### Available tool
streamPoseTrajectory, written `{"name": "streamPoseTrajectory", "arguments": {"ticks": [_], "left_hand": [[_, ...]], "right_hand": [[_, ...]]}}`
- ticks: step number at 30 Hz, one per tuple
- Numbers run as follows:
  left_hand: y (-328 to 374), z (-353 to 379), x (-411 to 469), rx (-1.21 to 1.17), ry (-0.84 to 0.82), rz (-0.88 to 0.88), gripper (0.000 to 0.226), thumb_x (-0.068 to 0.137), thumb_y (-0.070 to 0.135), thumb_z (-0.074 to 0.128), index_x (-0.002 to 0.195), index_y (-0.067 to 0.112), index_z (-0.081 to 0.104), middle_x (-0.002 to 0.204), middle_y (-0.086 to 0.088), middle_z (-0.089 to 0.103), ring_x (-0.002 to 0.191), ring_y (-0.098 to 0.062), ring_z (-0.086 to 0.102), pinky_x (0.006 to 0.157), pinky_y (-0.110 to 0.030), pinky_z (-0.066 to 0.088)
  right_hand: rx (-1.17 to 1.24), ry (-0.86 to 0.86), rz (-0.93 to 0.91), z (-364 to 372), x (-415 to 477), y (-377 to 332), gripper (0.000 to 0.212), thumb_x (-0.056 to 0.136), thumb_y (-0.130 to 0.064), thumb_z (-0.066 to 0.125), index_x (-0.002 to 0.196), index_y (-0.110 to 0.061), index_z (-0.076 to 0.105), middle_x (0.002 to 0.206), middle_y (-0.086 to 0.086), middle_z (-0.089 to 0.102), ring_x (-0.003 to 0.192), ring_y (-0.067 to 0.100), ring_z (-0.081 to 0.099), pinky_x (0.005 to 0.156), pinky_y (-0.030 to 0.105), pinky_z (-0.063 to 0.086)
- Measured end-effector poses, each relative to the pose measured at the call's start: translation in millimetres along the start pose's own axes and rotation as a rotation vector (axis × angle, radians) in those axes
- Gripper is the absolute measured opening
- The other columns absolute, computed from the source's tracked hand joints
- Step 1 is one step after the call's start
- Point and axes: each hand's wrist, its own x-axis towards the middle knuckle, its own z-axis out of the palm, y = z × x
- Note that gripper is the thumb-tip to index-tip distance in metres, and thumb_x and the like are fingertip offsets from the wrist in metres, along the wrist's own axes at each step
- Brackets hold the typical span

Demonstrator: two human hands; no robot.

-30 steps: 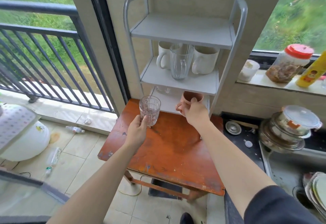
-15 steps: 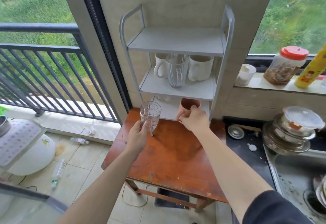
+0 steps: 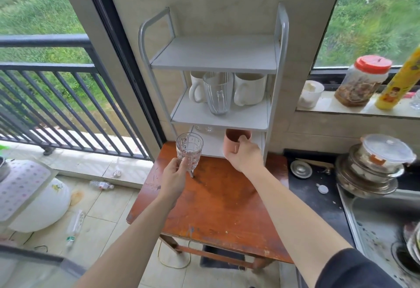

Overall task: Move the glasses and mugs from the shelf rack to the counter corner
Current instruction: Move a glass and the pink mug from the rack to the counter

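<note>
A wooden bench [image 3: 218, 208] carries a grey three-tier shelf rack [image 3: 218, 53] against the wall, with a dark counter [image 3: 311, 194] and sink to the right. On the rack's middle tier stand two white mugs [image 3: 248, 91] and a clear jug [image 3: 218, 92], upright and close together. The right hand [image 3: 244, 157] grasps a terracotta mug [image 3: 235, 141] at the mouth of the bottom tier, fingers closed around its body. The left hand [image 3: 173, 178] holds a patterned glass [image 3: 189, 147] upright by its base, just clear of the rack's left post. The counter lies to the right, so the mug hand is likely nearer; the tier above leaves little headroom, while the bench in front is open.
</note>
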Motion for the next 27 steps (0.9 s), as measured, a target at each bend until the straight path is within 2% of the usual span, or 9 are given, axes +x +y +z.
{"name": "streamPoseTrajectory", "arguments": {"ticks": [2, 6, 9, 13, 17, 19, 22, 24, 27], "left_hand": [[2.6, -2.2, -3.0, -0.014, 0.008, -0.017, 0.036, 0.102, 0.043, 0.048, 0.099, 0.01, 0.06, 0.097, -0.017, 0.062, 0.089, -0.022, 0.057, 0.094, -0.049, 0.049], [5.4, -8.6, -13.2, -0.058, 0.02, -0.038, 0.041, 0.102, 0.041, 0.048, 0.101, 0.002, 0.059, 0.089, -0.009, 0.054, 0.085, -0.022, 0.051, 0.097, -0.051, 0.048], [1.5, -13.2, -23.6, -0.089, 0.023, -0.031, 0.045, 0.102, 0.041, 0.048, 0.101, -0.003, 0.057, 0.087, -0.009, 0.051, 0.082, -0.022, 0.048, 0.093, -0.052, 0.049], [-9.3, -17.5, -37.5, -0.096, 0.025, 0.005, 0.04, 0.101, 0.044, 0.05, 0.087, 0.008, 0.058, 0.079, -0.002, 0.054, 0.078, -0.019, 0.05, 0.076, -0.039, 0.046], [-21.0, -5.0, -58.7, -0.059, -0.018, 0.069, 0.031, 0.101, 0.046, 0.049, 0.077, 0.026, 0.054, 0.072, 0.01, 0.055, 0.075, -0.013, 0.052, 0.069, -0.031, 0.043], [-24.7, 9.7, -72.9, -0.047, -0.087, 0.083, 0.027, 0.101, 0.045, 0.048, 0.09, 0.025, 0.062, 0.084, 0.005, 0.065, 0.087, -0.019, 0.059, 0.075, -0.034, 0.047], [-25.4, 46.8, -95.6, -0.015, -0.209, 0.059, 0.042, 0.102, 0.041, 0.047, 0.126, 0.008, 0.059, 0.125, -0.016, 0.064, 0.119, -0.035, 0.056, 0.101, -0.05, 0.045], [-19.4, 78.8, -115.4, 0.004, -0.295, 0.082, 0.041, 0.103, 0.038, 0.047, 0.122, 0.005, 0.059, 0.123, -0.018, 0.064, 0.106, -0.028, 0.061, 0.093, -0.043, 0.048], [-0.5, 135.7, -157.0, 0.037, -0.448, 0.17, 0.024, 0.103, 0.033, 0.047, 0.089, 0.018, 0.06, 0.088, -0.003, 0.063, 0.077, -0.014, 0.051, 0.069, -0.032, 0.041]], "right_hand": [[0.015, 0.033, -0.028, -0.5, -5.3, 4.5, 0.024, 0.089, -0.029, 0.057, 0.108, -0.013, 0.052, 0.091, 0.004, 0.058, 0.09, 0.033, 0.065, 0.069, 0.033, 0.049], [0.071, 0.077, 0.016, -1.1, -24.2, 10.4, 0.031, 0.089, -0.022, 0.054, 0.12, -0.018, 0.06, 0.103, 0.008, 0.069, 0.095, 0.032, 0.065, 0.075, 0.034, 0.052], [0.089, 0.092, 0.042, -0.5, -44.3, 10.0, 0.026, 0.088, -0.024, 0.051, 0.111, -0.024, 0.063, 0.096, 0.005, 0.068, 0.094, 0.031, 0.064, 0.07, 0.03, 0.047], [0.208, 0.034, 0.12, -3.8, -75.7, 8.8, 0.036, 0.085, -0.028, 0.043, 0.115, -0.026, 0.064, 0.097, 0.005, 0.07, 0.09, 0.031, 0.07, 0.084, 0.04, 0.057], [0.266, 0.08, 0.228, -3.0, -121.2, 34.4, 0.034, 0.084, -0.032, 0.042, 0.113, -0.034, 0.061, 0.087, -0.003, 0.064, 0.085, 0.027, 0.069, 0.078, 0.043, 0.059], [0.192, 0.139, 0.247, -5.7, -146.8, 56.5, 0.033, 0.087, -0.035, 0.043, 0.115, -0.035, 0.059, 0.097, 0.0, 0.066, 0.087, 0.026, 0.067, 0.079, 0.042, 0.059], [0.124, 0.251, 0.327, -23.5, -184.2, 94.1, 0.028, 0.087, -0.041, 0.046, 0.111, -0.034, 0.059, 0.103, 0.002, 0.069, 0.094, 0.028, 0.062, 0.081, 0.04, 0.054], [0.113, 0.309, 0.365, -45.1, -210.0, 121.9, 0.023, 0.082, -0.047, 0.049, 0.098, -0.033, 0.057, 0.092, -0.001, 0.068, 0.09, 0.028, 0.062, 0.074, 0.036, 0.049], [0.064, 0.409, 0.425, -85.0, -258.3, 167.3, 0.024, 0.078, -0.054, 0.054, 0.087, -0.032, 0.049, 0.08, -0.005, 0.063, 0.082, 0.027, 0.061, 0.068, 0.034, 0.043]]}}
